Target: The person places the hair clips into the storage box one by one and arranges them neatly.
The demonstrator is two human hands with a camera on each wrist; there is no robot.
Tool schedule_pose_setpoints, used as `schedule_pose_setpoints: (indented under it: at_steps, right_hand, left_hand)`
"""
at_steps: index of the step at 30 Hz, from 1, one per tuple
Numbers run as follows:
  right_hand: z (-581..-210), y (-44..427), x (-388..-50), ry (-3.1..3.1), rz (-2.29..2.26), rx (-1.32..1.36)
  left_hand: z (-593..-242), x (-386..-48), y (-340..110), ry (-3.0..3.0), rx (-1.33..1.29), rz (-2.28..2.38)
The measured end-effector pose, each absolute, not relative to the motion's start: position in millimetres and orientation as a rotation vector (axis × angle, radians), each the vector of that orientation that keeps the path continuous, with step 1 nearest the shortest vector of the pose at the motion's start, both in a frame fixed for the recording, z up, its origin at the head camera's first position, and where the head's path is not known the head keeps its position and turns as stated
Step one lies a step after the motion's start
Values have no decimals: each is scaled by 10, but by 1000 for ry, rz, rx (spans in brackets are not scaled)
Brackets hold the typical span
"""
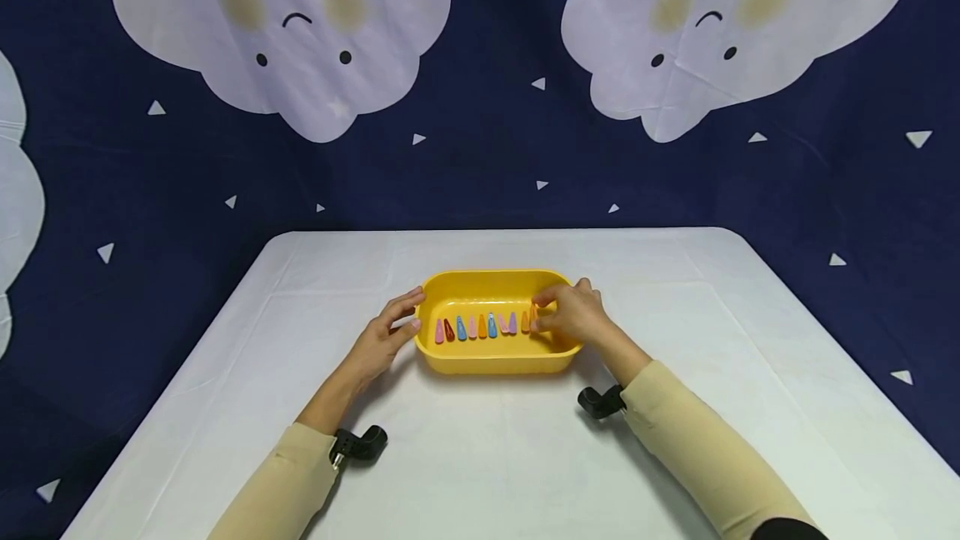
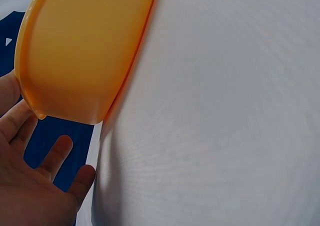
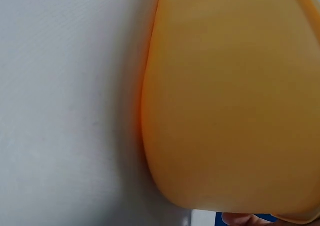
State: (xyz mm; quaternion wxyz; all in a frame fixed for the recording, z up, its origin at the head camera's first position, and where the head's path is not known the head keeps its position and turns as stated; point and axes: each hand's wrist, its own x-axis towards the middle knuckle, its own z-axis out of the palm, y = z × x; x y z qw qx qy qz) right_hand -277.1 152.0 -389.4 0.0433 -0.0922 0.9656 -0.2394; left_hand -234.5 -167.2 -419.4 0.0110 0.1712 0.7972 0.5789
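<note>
A yellow plastic basin (image 1: 495, 365) stands on the white table, with a row of small snap hair clips (image 1: 482, 326) in pink, red, blue, orange and purple lying on its floor. At the basin's left end, my left hand (image 1: 380, 342) touches the rim with spread fingers; the left wrist view shows fingertips (image 2: 20, 117) against the rim. My right hand (image 1: 576, 312) reaches over the right end and pinches an orange hair clip (image 1: 533, 313) at the row's right end. In the right wrist view, the basin's outer wall (image 3: 230, 106) hides most of that hand.
The white tabletop (image 1: 480, 448) extends around the basin. Behind it hangs a dark blue cloth (image 1: 480, 107) printed with clouds and small triangles. A black wrist camera (image 1: 362, 444) sits at the left cuff and another black camera (image 1: 600, 402) at the right cuff, both above the table.
</note>
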Motion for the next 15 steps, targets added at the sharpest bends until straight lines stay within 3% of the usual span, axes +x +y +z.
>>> schedule_pose_setpoints:
  at_steps: [15]
  right_hand:
    - [-3853, 1480, -2745, 3034, -489, -344]
  left_hand:
    - [-4184, -2357, -1668, 2484, 542, 1814]
